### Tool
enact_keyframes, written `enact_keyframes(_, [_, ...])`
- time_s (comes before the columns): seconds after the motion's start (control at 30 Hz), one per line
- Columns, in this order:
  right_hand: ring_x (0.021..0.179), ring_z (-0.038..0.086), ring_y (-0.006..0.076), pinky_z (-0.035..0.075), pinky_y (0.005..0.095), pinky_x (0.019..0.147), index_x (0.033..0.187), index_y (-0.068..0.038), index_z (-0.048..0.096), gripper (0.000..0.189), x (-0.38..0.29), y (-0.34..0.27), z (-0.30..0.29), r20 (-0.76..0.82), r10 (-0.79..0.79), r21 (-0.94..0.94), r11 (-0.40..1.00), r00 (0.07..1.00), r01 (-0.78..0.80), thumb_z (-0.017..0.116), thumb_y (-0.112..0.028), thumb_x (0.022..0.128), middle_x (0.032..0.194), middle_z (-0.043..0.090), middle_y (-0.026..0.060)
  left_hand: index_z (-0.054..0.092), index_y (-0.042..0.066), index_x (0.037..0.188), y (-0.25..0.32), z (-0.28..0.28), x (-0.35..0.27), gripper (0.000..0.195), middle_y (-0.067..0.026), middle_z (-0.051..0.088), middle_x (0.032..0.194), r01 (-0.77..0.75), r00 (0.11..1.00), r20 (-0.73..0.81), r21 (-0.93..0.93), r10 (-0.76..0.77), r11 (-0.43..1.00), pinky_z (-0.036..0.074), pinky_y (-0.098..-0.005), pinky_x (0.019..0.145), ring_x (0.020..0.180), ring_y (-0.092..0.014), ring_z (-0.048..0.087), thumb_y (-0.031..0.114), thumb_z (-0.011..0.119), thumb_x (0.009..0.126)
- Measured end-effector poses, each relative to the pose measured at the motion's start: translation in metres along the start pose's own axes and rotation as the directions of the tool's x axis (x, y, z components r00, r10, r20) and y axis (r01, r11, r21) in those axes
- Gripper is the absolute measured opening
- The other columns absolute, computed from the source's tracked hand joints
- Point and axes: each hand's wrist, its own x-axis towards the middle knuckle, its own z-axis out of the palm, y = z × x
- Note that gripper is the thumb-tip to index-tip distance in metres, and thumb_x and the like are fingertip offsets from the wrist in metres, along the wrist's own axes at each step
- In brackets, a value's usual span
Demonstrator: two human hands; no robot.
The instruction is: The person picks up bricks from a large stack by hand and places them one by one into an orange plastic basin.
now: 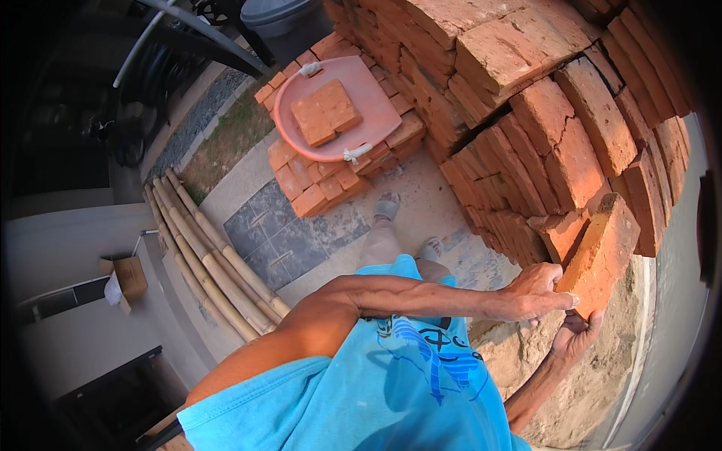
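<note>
Both hands are on one red clay brick (599,256) at the right of the view, held tilted against the side of the brick stack. My left hand (533,294) reaches across the body and grips its near left edge, the thumb lying on the face. From below, my right hand (576,337) grips the lower end between thumb and fingers. Just behind the held brick, another brick (561,232) juts from the tall brick stack (519,135). A pinkish-orange plastic scoop (369,113) with white rope handles carries a few bricks (326,111) lying flat.
Low brick piles (324,189) support the scoop beside the tall stack. Bamboo poles (217,253) lie at the left, near a cardboard box (128,279). A heap of sand (586,383) lies by the grey wall (674,315). A lidded bin (282,17) stands at the top.
</note>
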Motion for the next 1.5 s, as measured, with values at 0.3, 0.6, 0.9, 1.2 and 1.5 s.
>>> enact_keyframes(0.3, [0.129, 0.048, 0.0333, 0.045, 0.0501, 0.106, 0.146, 0.003, 0.031, 0.096, -0.079, -0.034, 0.047, 0.044, 0.05, -0.165, 0.985, 0.998, -0.042, 0.082, -0.038, 0.076, 0.142, 0.044, 0.0202, 0.059, -0.007, 0.114, -0.021, -0.07, -0.074, 0.051, -0.0068, 0.057, 0.067, -0.038, 0.87, 0.482, 0.269, -0.1, 0.962, 0.043, -0.0321, 0.054, 0.057, -0.016, 0.054, 0.036, 0.068, 0.087])
enact_keyframes(0.6, [0.098, 0.065, 0.0175, 0.051, 0.0293, 0.086, 0.119, 0.009, 0.054, 0.086, -0.036, 0.059, 0.187, 0.401, 0.39, -0.491, 0.855, 0.829, -0.165, 0.084, -0.05, 0.065, 0.107, 0.066, 0.0151, 0.057, -0.006, 0.121, -0.08, -0.247, -0.161, 0.046, -0.0116, 0.063, 0.092, 0.346, 0.813, -0.573, 0.343, -0.097, 0.874, 0.05, -0.0341, 0.073, 0.083, -0.018, 0.062, 0.027, 0.063, 0.09])
enact_keyframes(0.9, [0.095, 0.067, 0.0237, 0.05, 0.0341, 0.086, 0.12, 0.006, 0.057, 0.067, 0.041, 0.216, 0.321, 0.626, 0.507, -0.72, 0.667, 0.592, 0.191, 0.068, -0.024, 0.061, 0.102, 0.069, 0.0198, 0.048, 0.0, 0.136, -0.055, -0.333, -0.202, 0.055, -0.0198, 0.052, 0.132, 0.405, 0.508, -0.701, 0.707, 0.501, 0.58, 0.048, -0.0419, 0.095, 0.117, -0.035, 0.056, 0.013, 0.067, 0.086])
enact_keyframes(1.2, [0.095, 0.063, 0.0428, 0.05, 0.0486, 0.085, 0.119, 0.002, 0.055, 0.054, 0.082, 0.34, 0.429, 0.798, 0.577, -0.418, 0.319, 0.175, 0.851, 0.066, -0.019, 0.071, 0.102, 0.065, 0.0279, 0.033, 0.009, 0.149, -0.011, -0.429, -0.163, 0.089, -0.0122, 0.025, 0.158, 0.479, 0.766, -0.462, 0.874, 0.447, 0.083, 0.026, -0.0507, 0.118, 0.146, -0.036, 0.021, 0.016, 0.078, 0.074])
enact_keyframes(1.5, [0.095, 0.063, 0.038, 0.051, 0.0473, 0.083, 0.12, 0.0, 0.054, 0.053, 0.078, 0.407, 0.46, 0.751, 0.647, -0.098, 0.308, -0.133, 0.946, 0.075, -0.016, 0.074, 0.103, 0.062, 0.0186, 0.046, 0.004, 0.138, -0.049, -0.526, -0.163, 0.08, -0.0168, 0.054, 0.13, 0.384, 0.899, -0.418, 0.896, 0.133, 0.221, 0.041, -0.048, 0.103, 0.118, -0.037, 0.053, 0.02, 0.082, 0.069])
